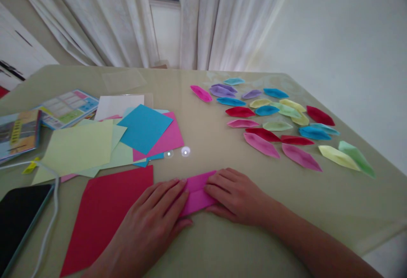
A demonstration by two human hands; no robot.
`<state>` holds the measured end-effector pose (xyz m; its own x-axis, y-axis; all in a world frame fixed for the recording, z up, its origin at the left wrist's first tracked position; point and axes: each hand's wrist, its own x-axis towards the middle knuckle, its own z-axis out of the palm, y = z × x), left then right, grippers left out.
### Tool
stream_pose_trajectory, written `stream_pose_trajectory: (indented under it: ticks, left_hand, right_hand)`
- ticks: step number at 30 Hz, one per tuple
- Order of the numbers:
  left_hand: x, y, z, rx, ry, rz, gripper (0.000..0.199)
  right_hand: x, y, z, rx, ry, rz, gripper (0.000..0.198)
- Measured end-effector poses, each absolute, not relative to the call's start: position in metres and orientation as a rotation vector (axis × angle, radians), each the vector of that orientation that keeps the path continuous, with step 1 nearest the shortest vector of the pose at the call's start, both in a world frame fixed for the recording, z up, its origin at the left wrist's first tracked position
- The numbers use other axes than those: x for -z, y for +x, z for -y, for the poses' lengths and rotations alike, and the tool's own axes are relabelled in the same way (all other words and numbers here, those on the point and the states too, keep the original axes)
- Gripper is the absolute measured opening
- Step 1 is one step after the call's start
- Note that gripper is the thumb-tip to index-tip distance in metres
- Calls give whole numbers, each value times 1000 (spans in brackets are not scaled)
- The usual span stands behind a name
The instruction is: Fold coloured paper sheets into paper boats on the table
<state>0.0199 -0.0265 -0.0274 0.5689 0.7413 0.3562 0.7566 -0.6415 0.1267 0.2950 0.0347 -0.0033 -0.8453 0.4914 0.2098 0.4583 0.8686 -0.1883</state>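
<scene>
A strip of folded pink paper (199,193) lies on the table in front of me, with a crease running along its length. At its left end my left hand (155,210) holds it, fingers on top and thumb by the near edge. My right hand (233,195) grips the other end, its fingertips bent over the paper and the thumb at the near edge. Both hands hide the strip's ends. Partly under my left forearm is a sheet of red paper (108,210). Several folded paper boats (262,144) in many colours are spread over the table's right side.
Coloured sheets, with a blue square (146,129) on top, overlap at the left. Beyond them lie a booklet (19,134) and a printed sheet (70,107). A phone (22,223) and a white cable (52,218) are at the near left. Curtains (203,23) hang behind the table.
</scene>
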Motion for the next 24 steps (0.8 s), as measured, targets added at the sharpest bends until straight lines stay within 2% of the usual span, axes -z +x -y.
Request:
stream_pose_trajectory:
  ticks: [3,9,14,21,24]
  left_hand:
    - [23,18,28,602,-2753,1281,32]
    - [27,16,32,622,-2846,1429,37]
    - [28,20,35,756,-2877,1876,35]
    - [26,23,37,835,-2917,1967,37]
    - [30,24,38,881,-2907,2051,40]
  right_hand:
    - [6,294,-35,-130,-680,2739,19]
    - [6,296,-36,-434,-834,2567,30]
    - [10,296,-38,-688,-979,2424,29]
    - [9,294,-39,-746,-1046,2402,20]
    - [7,293,-41,-773,-1062,2430,25]
